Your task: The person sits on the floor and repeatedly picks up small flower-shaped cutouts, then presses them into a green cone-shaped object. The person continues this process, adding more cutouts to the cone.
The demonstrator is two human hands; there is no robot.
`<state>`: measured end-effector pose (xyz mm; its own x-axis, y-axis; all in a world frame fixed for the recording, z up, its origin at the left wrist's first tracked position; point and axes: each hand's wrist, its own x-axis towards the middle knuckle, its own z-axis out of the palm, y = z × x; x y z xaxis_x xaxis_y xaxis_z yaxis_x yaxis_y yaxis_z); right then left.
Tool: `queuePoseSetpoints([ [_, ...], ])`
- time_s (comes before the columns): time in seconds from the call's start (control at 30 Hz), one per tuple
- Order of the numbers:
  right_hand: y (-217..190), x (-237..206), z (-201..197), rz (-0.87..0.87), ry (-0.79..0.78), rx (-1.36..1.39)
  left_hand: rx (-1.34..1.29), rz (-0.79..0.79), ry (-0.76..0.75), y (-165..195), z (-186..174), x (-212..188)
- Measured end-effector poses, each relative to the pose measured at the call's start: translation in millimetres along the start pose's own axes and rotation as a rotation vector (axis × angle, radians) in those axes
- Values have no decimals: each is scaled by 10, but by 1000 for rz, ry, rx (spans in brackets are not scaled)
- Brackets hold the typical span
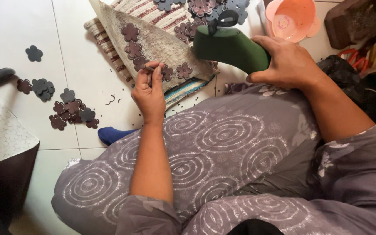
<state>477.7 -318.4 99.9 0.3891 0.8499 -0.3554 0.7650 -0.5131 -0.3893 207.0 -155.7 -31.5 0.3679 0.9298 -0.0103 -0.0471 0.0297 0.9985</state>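
Note:
My left hand (149, 93) pinches a small dark flower cutout (149, 68) between fingertips, just above a grey triangular fabric piece (153, 43). That piece lies on a striped mat (149, 13) and carries a row of maroon flower cutouts (132, 48). My right hand (286, 63) grips a dark green block-shaped tool (229, 45) with a black loop handle on top, held above the floor beside the fabric. My knees, in grey patterned cloth (223, 148), fill the lower view.
Loose flower cutouts (72, 111) lie scattered on the white tiled floor at left, more pile up at the top (205, 8). An orange plastic bowl (292, 17) and a brick (355, 19) sit at top right. A white patterned sheet (1, 130) lies at left.

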Motion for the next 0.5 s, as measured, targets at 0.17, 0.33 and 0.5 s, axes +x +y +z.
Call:
queuePoseSetpoints([
  [0.17, -8, 35, -9, 6, -21, 9, 166, 81, 6, 93, 18, 3],
  [0.33, -85, 9, -40, -17, 13, -30, 317, 74, -12, 167, 42, -11],
  [0.5, -232, -45, -93, -234, 98, 112, 348, 191, -21, 174, 36, -17],
])
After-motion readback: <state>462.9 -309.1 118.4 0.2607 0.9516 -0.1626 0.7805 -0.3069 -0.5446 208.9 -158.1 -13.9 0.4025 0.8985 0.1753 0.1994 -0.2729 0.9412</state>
